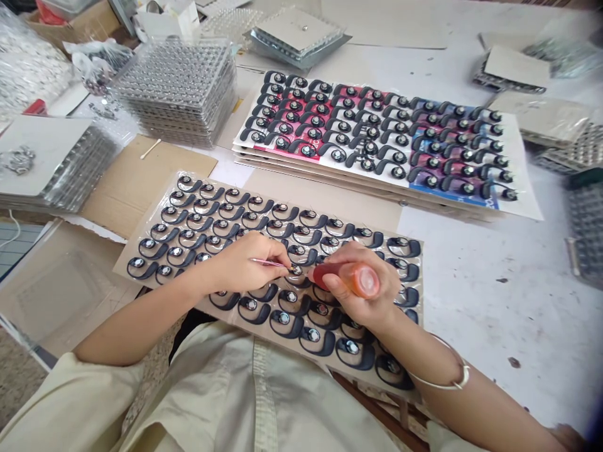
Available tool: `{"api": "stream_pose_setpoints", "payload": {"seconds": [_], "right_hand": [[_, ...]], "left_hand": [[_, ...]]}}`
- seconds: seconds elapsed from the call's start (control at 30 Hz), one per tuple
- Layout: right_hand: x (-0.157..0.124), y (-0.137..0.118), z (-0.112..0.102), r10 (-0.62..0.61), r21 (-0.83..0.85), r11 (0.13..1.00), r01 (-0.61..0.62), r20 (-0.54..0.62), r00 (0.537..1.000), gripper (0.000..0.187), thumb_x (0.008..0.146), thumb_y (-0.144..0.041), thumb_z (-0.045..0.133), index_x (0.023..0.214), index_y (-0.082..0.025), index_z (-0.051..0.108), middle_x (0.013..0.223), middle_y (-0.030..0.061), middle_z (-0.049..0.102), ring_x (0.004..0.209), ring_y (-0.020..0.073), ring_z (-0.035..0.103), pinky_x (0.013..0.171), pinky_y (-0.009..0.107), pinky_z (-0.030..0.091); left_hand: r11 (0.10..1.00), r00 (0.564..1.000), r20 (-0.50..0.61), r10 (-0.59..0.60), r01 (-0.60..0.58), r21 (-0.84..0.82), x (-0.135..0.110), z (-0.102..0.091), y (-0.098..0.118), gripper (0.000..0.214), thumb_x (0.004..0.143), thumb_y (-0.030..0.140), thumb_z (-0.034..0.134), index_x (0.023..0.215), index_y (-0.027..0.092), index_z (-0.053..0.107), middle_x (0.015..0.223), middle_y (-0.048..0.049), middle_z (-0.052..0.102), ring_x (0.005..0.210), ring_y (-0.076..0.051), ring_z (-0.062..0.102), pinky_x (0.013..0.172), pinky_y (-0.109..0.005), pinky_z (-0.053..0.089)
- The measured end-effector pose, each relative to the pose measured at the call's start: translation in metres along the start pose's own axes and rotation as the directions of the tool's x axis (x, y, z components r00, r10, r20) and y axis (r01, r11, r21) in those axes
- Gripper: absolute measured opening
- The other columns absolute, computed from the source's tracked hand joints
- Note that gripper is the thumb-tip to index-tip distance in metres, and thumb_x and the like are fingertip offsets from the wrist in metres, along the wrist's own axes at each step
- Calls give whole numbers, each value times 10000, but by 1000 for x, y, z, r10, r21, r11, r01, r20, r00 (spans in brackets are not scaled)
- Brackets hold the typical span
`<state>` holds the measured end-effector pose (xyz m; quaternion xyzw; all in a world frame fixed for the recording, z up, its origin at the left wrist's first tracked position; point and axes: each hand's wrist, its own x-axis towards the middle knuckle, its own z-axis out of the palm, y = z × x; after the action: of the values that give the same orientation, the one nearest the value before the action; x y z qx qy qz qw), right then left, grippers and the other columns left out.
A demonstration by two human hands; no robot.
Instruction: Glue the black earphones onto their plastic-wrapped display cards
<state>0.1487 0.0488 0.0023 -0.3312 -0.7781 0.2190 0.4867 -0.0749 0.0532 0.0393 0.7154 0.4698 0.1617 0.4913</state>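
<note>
White desk (475, 301) with black ear-hook earpieces (311, 342) on a card tray (123, 267): left hand's grip (245, 260) pinches a pink pick (268, 262), right hand's grip (362, 282) encloses an orange bottle (353, 279).

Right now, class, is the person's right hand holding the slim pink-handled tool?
No: the right hand grips a red bottle with an orange end, while the left hand holds the slim pink-handled tool.

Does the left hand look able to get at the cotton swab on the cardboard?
Probably yes. Only the flat earpiece board lies between the left hand and the cotton swab, so the way looks free, though that hand holds a thin pink tool.
</note>
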Motion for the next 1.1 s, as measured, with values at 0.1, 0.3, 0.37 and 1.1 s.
{"api": "stream_pose_setpoints", "payload": {"seconds": [0.1, 0.3, 0.37, 1.1], "right_hand": [[0, -1, 0, 24, 2, 1000, -24, 2, 1000, 157, 776, -294, 690, 884, -226, 599, 700, 21, 644, 565, 164, 595, 514, 320, 491], [1, -2, 1, 34, 17, 999, -34, 1, 999, 154, 781, -303, 687, 881, -228, 598, 702, 19, 648, 563, 166, 594, 521, 322, 491], [0, -1, 1, 49, 19, 999, -49, 3, 999, 149, 784, -306, 681, 879, -228, 597, 692, 15, 643, 559, 165, 588, 525, 323, 492], [2, -1, 5, 104, 8, 995, -104, -1, 995, 165, 795, -370, 669, 866, -237, 601, 695, 20, 648, 600, 176, 608, 529, 328, 505]], "left_hand": [[1000, 1000, -3, 12, -12, -17, -1, 1, 0, 104, 784, 117, 634, 827, 140, 727, 650, 11, 668, 547, -70, 532, 508, -153, 356], [999, 998, -44, 34, -36, -37, -7, 4, -5, 119, 799, 135, 618, 842, 160, 726, 628, 25, 652, 520, -59, 518, 505, -151, 364], [998, 996, -83, 19, -24, -55, -12, 3, -7, 123, 809, 169, 621, 869, 161, 728, 713, 2, 694, 581, -77, 573, 545, -160, 410], [993, 908, -416, -55, 8, -115, -75, -7, -35, 150, 836, 285, 664, 941, 197, 724, 973, -46, 738, 851, -168, 706, 715, -216, 582]]}}
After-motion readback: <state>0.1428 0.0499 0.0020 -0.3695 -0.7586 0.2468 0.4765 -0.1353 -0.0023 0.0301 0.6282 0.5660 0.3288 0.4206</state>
